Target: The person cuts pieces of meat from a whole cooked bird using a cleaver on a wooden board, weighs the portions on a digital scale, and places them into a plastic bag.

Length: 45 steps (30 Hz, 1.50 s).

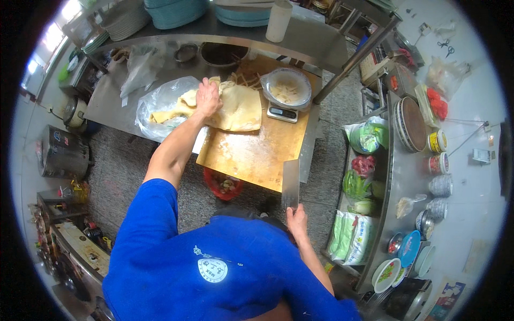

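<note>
My left hand (209,97) grips the folded upper part of a large yellowish dough sheet (241,108), whose left end lies on a clear plastic bag (150,94). The dough's flat right part rests on a wooden board (257,150). At the board's front right corner, my right hand (296,220) holds a cleaver (291,182) by its handle, the broad blade pointing away from me. A bag-lined bowl (286,89) with pale pieces of dough sits on a digital scale (282,113). Strips of dough (247,81) lie behind the sheet.
A steel shelf (241,42) with stacked plates and a white bottle (278,22) spans the far side. Its post (353,60) rises at the right. A red basket (223,184) sits below the board's front edge. Right, a steel counter (401,172) bears bowls and tubs.
</note>
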{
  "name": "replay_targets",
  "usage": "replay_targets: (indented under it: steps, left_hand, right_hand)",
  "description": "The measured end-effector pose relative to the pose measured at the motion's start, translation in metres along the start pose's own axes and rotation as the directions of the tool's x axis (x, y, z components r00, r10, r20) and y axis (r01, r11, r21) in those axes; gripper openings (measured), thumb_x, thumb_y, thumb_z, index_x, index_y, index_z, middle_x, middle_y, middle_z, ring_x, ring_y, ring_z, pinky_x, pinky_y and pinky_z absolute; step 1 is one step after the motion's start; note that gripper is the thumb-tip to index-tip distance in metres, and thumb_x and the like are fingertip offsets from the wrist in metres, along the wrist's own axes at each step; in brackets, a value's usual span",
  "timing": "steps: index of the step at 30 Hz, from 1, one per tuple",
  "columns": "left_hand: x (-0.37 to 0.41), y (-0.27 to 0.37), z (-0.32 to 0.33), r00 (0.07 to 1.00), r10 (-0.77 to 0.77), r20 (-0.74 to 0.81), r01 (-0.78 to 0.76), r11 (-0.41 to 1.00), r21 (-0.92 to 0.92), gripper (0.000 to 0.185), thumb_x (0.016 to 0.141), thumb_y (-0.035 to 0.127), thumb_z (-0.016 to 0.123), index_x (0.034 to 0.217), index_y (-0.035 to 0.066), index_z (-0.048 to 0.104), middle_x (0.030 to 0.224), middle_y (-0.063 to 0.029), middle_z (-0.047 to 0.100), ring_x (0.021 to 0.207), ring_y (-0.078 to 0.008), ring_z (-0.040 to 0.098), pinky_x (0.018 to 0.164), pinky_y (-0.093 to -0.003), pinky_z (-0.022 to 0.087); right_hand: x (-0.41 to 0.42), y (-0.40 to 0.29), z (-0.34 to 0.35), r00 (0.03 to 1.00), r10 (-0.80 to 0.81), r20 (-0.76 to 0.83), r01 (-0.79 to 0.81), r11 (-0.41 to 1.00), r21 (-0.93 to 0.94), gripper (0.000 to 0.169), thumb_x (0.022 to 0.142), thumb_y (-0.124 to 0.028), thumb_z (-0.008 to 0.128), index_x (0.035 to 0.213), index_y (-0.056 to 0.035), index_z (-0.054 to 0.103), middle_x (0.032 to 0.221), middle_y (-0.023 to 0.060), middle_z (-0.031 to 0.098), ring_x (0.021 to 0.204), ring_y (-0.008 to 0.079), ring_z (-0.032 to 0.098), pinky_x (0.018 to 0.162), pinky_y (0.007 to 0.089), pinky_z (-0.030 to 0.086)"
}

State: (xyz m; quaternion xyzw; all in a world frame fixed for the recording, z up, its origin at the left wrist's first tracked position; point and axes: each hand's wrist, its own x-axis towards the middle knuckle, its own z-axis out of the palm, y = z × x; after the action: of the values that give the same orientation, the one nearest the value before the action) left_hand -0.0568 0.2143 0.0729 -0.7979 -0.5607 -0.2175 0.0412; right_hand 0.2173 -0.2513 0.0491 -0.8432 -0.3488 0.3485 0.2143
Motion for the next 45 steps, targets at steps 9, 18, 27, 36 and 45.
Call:
replay_targets:
  steps: [9,18,27,36,45]
  left_hand:
    - [0.003,-0.026,-0.047,0.985,-0.167,0.039,0.167,0.883,-0.439,0.025,0.085,0.014,0.063,0.101,-0.005,0.07,0.097,-0.0301,0.072,0.092,-0.0469,0.071,0.083,-0.051,0.056]
    - [-0.069,0.067,-0.027,0.817,-0.282,0.503,0.539,0.065,-0.84,0.043,0.099,0.001,0.063,0.142,-0.002,0.057,0.099,-0.0115,0.075,0.062,-0.0104,0.06,0.051,-0.0237,0.049]
    - [-0.149,0.154,-0.007,0.483,-0.146,0.863,0.859,0.269,-0.435,0.045,0.099,0.01,0.063,0.14,-0.006,0.056,0.108,-0.018,0.073,0.068,-0.0167,0.064,0.056,-0.033,0.054]
    - [-0.182,0.097,0.017,0.641,-0.254,0.724,0.744,0.439,-0.504,0.027,0.091,0.004,0.07,0.115,-0.007,0.067,0.097,-0.0142,0.074,0.064,-0.0185,0.068,0.055,-0.0323,0.055]
    - [-0.18,0.112,0.005,0.532,-0.196,0.824,0.833,-0.056,-0.551,0.025,0.098,0.01,0.067,0.118,-0.005,0.066,0.108,-0.0128,0.074,0.092,-0.0193,0.068,0.077,-0.0338,0.057]
  right_hand:
    - [0.012,-0.008,-0.002,0.994,-0.105,-0.037,0.104,0.994,-0.016,0.033,0.095,-0.023,0.066,0.116,0.0034,0.06,0.1,0.0291,0.073,0.096,0.0479,0.071,0.086,0.054,0.056]
    - [0.021,0.002,-0.004,0.989,-0.146,-0.032,0.144,0.988,-0.047,0.033,0.096,-0.022,0.065,0.114,0.0055,0.06,0.1,0.0307,0.072,0.097,0.0497,0.07,0.085,0.0532,0.055]
    - [0.024,0.01,-0.001,0.99,-0.133,-0.045,0.134,0.991,0.021,0.032,0.099,-0.025,0.062,0.11,0.0045,0.056,0.082,0.0271,0.07,0.071,0.0428,0.072,0.066,0.0529,0.057]
    - [0.003,-0.033,-0.025,1.0,-0.015,0.008,0.013,0.985,0.174,0.028,0.098,-0.023,0.066,0.11,0.002,0.061,0.073,0.0145,0.065,0.056,0.025,0.066,0.053,0.0411,0.052]
    - [0.003,-0.031,-0.035,0.977,-0.173,-0.123,0.191,0.971,0.147,0.024,0.098,-0.02,0.067,0.11,0.0,0.062,0.087,0.0156,0.072,0.08,0.0259,0.069,0.076,0.0408,0.054]
